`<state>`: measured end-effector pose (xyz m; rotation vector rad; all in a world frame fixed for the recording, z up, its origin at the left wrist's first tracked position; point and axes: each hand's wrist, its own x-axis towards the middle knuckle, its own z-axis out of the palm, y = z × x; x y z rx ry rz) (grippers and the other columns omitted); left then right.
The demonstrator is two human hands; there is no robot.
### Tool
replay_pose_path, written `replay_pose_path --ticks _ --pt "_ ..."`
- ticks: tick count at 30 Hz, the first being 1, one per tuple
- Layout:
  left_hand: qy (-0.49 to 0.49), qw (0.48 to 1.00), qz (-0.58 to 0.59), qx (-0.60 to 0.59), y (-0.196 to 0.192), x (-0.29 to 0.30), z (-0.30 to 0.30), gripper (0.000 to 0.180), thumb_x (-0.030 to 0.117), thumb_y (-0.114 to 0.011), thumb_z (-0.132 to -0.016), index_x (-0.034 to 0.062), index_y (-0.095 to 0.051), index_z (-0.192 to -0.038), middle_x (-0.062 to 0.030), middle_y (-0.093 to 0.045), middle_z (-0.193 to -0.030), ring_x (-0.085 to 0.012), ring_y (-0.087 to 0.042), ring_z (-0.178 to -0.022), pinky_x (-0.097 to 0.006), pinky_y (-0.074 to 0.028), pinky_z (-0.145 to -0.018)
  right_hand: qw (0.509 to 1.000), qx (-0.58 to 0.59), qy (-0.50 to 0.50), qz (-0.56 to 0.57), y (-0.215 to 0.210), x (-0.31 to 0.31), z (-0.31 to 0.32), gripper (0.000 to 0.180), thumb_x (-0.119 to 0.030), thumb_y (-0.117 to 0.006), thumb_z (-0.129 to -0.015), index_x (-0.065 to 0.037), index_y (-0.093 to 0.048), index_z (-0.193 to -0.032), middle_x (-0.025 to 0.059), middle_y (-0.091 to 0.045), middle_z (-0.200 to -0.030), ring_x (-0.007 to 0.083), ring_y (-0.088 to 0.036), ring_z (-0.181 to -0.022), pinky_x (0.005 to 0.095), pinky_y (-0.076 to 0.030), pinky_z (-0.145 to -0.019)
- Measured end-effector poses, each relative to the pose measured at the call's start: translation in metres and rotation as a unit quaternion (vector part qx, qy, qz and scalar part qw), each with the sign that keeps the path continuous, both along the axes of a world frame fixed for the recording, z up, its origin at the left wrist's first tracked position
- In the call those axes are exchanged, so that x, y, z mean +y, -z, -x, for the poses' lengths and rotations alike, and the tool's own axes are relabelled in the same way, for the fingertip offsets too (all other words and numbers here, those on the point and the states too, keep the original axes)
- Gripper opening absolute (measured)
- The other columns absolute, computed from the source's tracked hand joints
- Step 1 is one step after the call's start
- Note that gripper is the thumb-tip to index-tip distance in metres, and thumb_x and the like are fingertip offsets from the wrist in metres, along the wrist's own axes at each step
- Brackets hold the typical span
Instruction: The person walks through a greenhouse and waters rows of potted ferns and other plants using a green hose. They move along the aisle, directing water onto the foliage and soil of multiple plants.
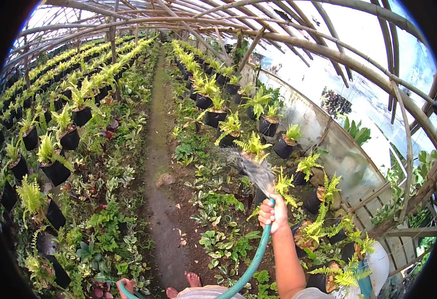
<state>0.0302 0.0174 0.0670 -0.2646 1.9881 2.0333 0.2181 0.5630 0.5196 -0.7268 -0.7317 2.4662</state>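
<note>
My right hand (273,215) is closed round a green garden hose (254,261) close to its open end. A fan of water (258,172) sprays from that end, away from me and a little to the left, over ferns in black pots. One fern (253,144) stands right behind the spray, its pot partly hidden by the water. The hose bends down across the front of my body to the lower left. There my left hand (127,286) is wrapped round another stretch of it, low at the picture's edge.
A narrow dirt path (161,214) runs straight ahead from my bare feet (193,280). Low leafy plants (218,244) line it, with rows of potted ferns (81,107) on both sides. Bamboo poles (328,47) arch overhead. A plastic sheet wall (323,129) stands at the right.
</note>
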Motion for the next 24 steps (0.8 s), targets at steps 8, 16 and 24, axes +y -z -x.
replay_pose_path --ticks 8,16,24 --pt "0.027 0.999 -0.027 0.019 0.041 -0.017 0.016 0.013 0.006 -0.054 -0.086 0.0069 -0.048 -0.074 -0.009 -0.057 -0.066 -0.0189 -0.057 -0.062 -0.034 -0.048 -0.051 1.0 0.008 0.0 0.013 0.002 -0.002 0.001 0.036 -0.034 -0.046 -0.088 -0.016 -0.035 -0.06 -0.007 -0.026 -0.043 0.0066 -0.027 -0.028 0.0237 -0.028 -0.027" --pt "0.212 0.869 -0.443 -0.054 0.087 -0.063 0.03 0.022 0.024 -0.061 -0.087 0.0124 -0.057 -0.105 -0.006 -0.057 -0.099 -0.02 -0.053 -0.091 -0.044 -0.045 -0.069 1.0 0.01 0.001 0.005 0.001 -0.001 0.005 0.035 -0.034 -0.046 -0.089 -0.016 -0.037 -0.06 -0.0068 -0.028 -0.043 0.0065 -0.027 -0.029 0.0234 -0.028 -0.028" --pt "0.205 0.893 -0.399 0.032 0.071 -0.051 0.033 0.022 0.02 -0.062 -0.087 0.0105 -0.055 -0.106 -0.0048 -0.056 -0.099 -0.0177 -0.053 -0.083 -0.04 -0.043 -0.065 1.0 0.019 0.0 0.001 0.002 0.001 0.01 0.036 -0.036 -0.046 -0.088 -0.017 -0.036 -0.06 -0.0072 -0.026 -0.044 0.0063 -0.026 -0.029 0.0236 -0.027 -0.028"
